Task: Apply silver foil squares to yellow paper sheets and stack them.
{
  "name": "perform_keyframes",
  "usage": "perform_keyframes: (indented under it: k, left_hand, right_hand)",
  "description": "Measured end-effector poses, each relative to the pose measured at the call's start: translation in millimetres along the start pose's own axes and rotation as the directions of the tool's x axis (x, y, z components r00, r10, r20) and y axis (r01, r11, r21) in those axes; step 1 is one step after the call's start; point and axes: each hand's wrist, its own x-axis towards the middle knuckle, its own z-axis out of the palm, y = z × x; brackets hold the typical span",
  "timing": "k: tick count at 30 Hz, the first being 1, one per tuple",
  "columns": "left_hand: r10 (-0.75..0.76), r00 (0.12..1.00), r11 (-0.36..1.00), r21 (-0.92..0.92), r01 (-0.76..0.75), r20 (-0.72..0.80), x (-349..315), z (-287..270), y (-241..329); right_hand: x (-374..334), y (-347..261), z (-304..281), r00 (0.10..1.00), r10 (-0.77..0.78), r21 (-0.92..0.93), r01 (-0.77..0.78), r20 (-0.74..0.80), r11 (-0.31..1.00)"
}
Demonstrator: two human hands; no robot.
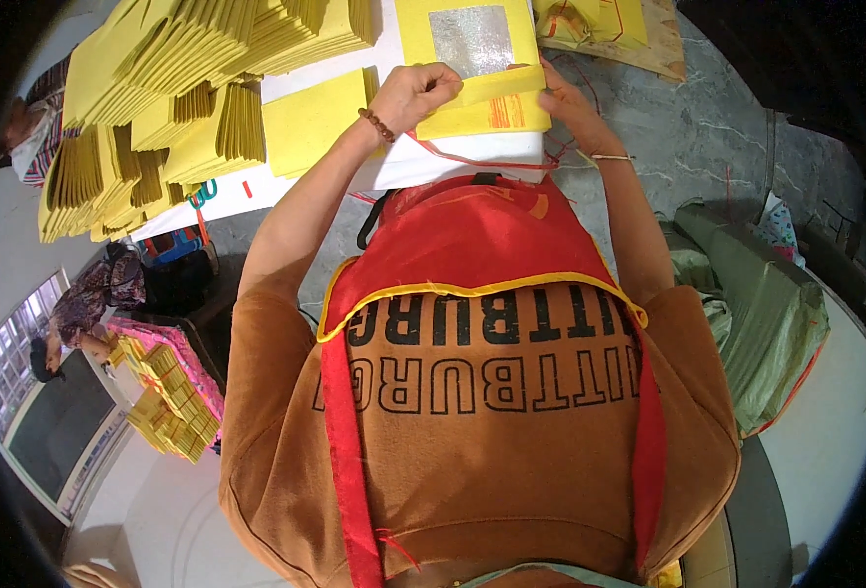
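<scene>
A stack of yellow paper (531,41) with a silver foil square (472,41) lies at the front edge of a white-covered table. Its near part shows a folded yellow flap (499,86) above some red print. My left hand (418,95), a beaded bracelet at its wrist, is closed in a pinch at the flap's left end. At the right end my right hand (572,106) grips the paper's edge, thumb near the top and other fingers partly hidden. A red string (462,157) runs along the table below the paper.
Folded yellow paper bundles (188,59) pile up at the table's left, beside green-handled scissors (202,194). Right of the table is a wooden board (663,44) with yellow packets. A green-wrapped bale (771,323) stands at right. Far left, another person (99,294) is by stacked yellow bundles (173,402).
</scene>
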Motion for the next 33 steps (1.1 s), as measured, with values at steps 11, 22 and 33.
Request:
perform_keyframes:
  k: [11,22,33]
  left_hand:
    - [0.400,0.916,0.802,0.478,-0.359,0.017,-9.1,-27.0,1.8]
    - [0.318,0.940,0.924,0.262,-0.279,-0.123,-0.9,-24.2,-16.3]
    - [0.529,0.842,0.767,0.485,-0.420,-0.108,-16.3,-21.5,0.9]
  right_hand:
    - [3.9,3.2,15.1,0.989,0.044,0.176,-0.019,-0.139,0.984]
    - [7.8,2.5,3.0,0.977,0.153,0.157,-0.130,-0.145,0.979]
    - [12.8,-39.2,-6.4,0.869,-0.348,-0.892,0.423,0.351,0.157]
